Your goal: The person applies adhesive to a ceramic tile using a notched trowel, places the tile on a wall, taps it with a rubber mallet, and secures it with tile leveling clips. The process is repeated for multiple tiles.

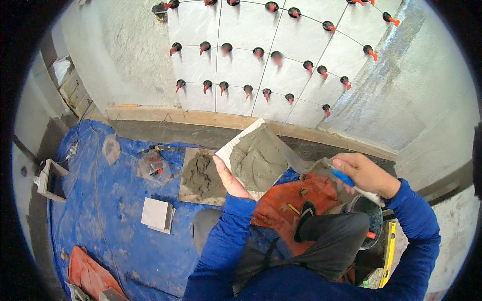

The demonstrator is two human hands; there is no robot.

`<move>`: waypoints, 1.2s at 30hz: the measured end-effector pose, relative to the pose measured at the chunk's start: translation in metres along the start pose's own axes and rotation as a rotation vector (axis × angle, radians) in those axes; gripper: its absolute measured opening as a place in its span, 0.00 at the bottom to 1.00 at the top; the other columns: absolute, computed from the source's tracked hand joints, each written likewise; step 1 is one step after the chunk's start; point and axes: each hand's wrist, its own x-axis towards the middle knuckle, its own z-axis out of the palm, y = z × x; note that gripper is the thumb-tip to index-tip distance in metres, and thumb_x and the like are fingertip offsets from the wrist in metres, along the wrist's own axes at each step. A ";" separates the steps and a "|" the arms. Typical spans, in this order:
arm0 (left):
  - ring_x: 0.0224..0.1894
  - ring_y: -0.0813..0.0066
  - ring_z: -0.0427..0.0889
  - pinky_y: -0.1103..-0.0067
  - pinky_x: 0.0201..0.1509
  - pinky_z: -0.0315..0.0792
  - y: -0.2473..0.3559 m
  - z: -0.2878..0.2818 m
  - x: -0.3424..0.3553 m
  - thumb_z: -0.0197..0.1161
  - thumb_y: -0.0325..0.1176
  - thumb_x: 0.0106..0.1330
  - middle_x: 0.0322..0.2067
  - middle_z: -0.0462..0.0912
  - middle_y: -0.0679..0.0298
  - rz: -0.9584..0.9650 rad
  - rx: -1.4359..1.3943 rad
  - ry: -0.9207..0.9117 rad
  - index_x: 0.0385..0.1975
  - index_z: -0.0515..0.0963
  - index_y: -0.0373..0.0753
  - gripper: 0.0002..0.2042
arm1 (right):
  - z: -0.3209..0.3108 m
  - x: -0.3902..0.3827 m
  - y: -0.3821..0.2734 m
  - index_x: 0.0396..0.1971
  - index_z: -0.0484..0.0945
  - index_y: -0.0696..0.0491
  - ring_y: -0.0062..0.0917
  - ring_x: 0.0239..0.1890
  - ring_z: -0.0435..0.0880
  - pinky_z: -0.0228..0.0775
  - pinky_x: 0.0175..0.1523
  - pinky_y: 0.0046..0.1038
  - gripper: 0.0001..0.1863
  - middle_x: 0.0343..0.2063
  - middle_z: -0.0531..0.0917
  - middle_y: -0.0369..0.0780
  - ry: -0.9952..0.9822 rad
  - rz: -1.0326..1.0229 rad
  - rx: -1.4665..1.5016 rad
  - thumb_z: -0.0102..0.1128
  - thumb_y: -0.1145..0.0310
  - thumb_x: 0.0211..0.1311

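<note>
My left hand [230, 176] supports a white tile [232, 149] from below and at its left edge, the thumb side along the rim. Wet grey mortar [258, 158] lies thick over most of the tile's upturned face, with ridged tile back showing at the edge. Closed around the blue and white handle of a trowel [343, 177] is my right hand [366, 173], just right of the tile. The grey blade points left toward the mortar; mortar clings near it, and whether its tip touches the tile I cannot tell.
Ahead, wall tiles [241, 75] carry several black and red levelling clips above a wooden batten [201, 117]. A mortar-heaped board [213, 201] and stacked tiles [156, 214] lie on blue sheeting [120, 220]. A bucket [372, 218] and yellow spirit level [388, 251] stand at right.
</note>
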 end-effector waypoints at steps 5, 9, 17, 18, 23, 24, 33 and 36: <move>0.68 0.48 0.72 0.56 0.73 0.66 -0.003 -0.002 0.003 0.46 0.76 0.67 0.69 0.69 0.50 -0.030 -0.063 -0.052 0.72 0.64 0.35 0.49 | 0.025 0.011 -0.014 0.43 0.76 0.56 0.16 0.18 0.77 0.72 0.23 0.23 0.21 0.19 0.76 0.32 -0.104 0.014 0.005 0.43 0.53 0.83; 0.68 0.51 0.72 0.57 0.73 0.66 -0.002 -0.002 0.002 0.44 0.76 0.68 0.69 0.70 0.52 -0.025 -0.066 -0.065 0.72 0.64 0.37 0.48 | 0.033 0.013 -0.027 0.43 0.77 0.55 0.17 0.17 0.77 0.73 0.23 0.24 0.20 0.18 0.76 0.33 -0.165 0.006 -0.030 0.43 0.53 0.83; 0.69 0.50 0.71 0.57 0.73 0.65 -0.001 -0.005 0.006 0.43 0.74 0.70 0.70 0.69 0.53 0.019 -0.053 -0.068 0.72 0.64 0.38 0.45 | 0.032 0.015 -0.049 0.49 0.80 0.59 0.41 0.29 0.85 0.77 0.36 0.39 0.17 0.28 0.84 0.49 0.027 -0.336 -0.461 0.51 0.60 0.78; 0.69 0.50 0.71 0.56 0.73 0.65 0.000 -0.006 0.008 0.43 0.74 0.70 0.70 0.69 0.53 0.015 -0.078 -0.082 0.72 0.64 0.38 0.45 | 0.031 0.016 -0.050 0.49 0.80 0.59 0.47 0.33 0.86 0.78 0.39 0.42 0.16 0.31 0.85 0.51 0.085 -0.428 -0.602 0.53 0.61 0.77; 0.68 0.51 0.72 0.56 0.71 0.67 -0.002 -0.009 0.010 0.41 0.72 0.72 0.69 0.71 0.53 0.029 -0.120 -0.070 0.71 0.65 0.37 0.43 | 0.023 0.010 -0.054 0.47 0.83 0.58 0.53 0.41 0.83 0.75 0.46 0.46 0.14 0.36 0.85 0.53 0.132 -0.469 -0.617 0.57 0.63 0.72; 0.68 0.50 0.72 0.55 0.72 0.67 -0.002 -0.009 0.010 0.42 0.72 0.72 0.69 0.70 0.52 0.040 -0.104 -0.062 0.71 0.65 0.37 0.44 | 0.024 0.010 -0.054 0.47 0.83 0.57 0.53 0.41 0.83 0.75 0.46 0.46 0.14 0.36 0.85 0.53 0.139 -0.479 -0.606 0.58 0.63 0.72; 0.65 0.52 0.75 0.57 0.69 0.70 0.002 -0.005 0.012 0.42 0.72 0.72 0.66 0.73 0.53 0.084 -0.104 -0.066 0.69 0.68 0.37 0.42 | 0.048 -0.015 -0.070 0.49 0.82 0.49 0.40 0.29 0.85 0.77 0.31 0.41 0.15 0.28 0.79 0.42 0.417 -0.505 -1.136 0.63 0.59 0.67; 0.64 0.53 0.75 0.57 0.68 0.70 0.001 -0.006 0.013 0.43 0.71 0.72 0.65 0.74 0.53 0.084 -0.117 -0.052 0.69 0.68 0.37 0.42 | 0.053 -0.016 -0.074 0.50 0.81 0.50 0.38 0.29 0.85 0.77 0.31 0.39 0.16 0.29 0.79 0.40 0.405 -0.573 -1.141 0.63 0.58 0.67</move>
